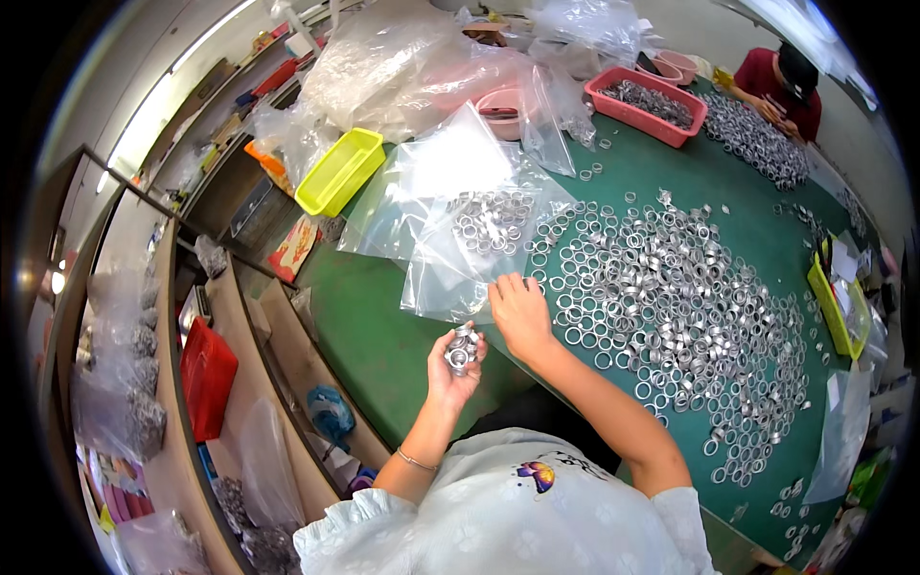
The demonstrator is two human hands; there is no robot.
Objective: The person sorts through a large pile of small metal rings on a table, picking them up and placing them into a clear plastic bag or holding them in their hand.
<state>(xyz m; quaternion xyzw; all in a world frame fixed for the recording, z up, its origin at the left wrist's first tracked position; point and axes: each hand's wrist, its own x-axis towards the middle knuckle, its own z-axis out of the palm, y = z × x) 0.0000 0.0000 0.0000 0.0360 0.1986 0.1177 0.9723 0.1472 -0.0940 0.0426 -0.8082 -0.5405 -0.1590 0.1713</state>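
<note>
Several silvery metal rings [462, 351] lie in my left hand [454, 381], its fingers curled around them, just off the near edge of the green table. My right hand [520, 316] is at that edge, back up and fingers bent close together; its fingertips and anything in them are hidden. Beside it on the left lies a clear plastic bag [436, 287], with a small heap of rings [494, 220] on the plastic. Right of my right hand spreads a large pile of loose rings [671, 287].
A yellow-green basket [340, 172] stands past the bags at the left. Farther back, a pink tray [644, 103] holds small metal parts. Across the table a person in a dark red top [784, 91] handles more parts. Wooden shelving with a red bin [207, 379] runs along my left.
</note>
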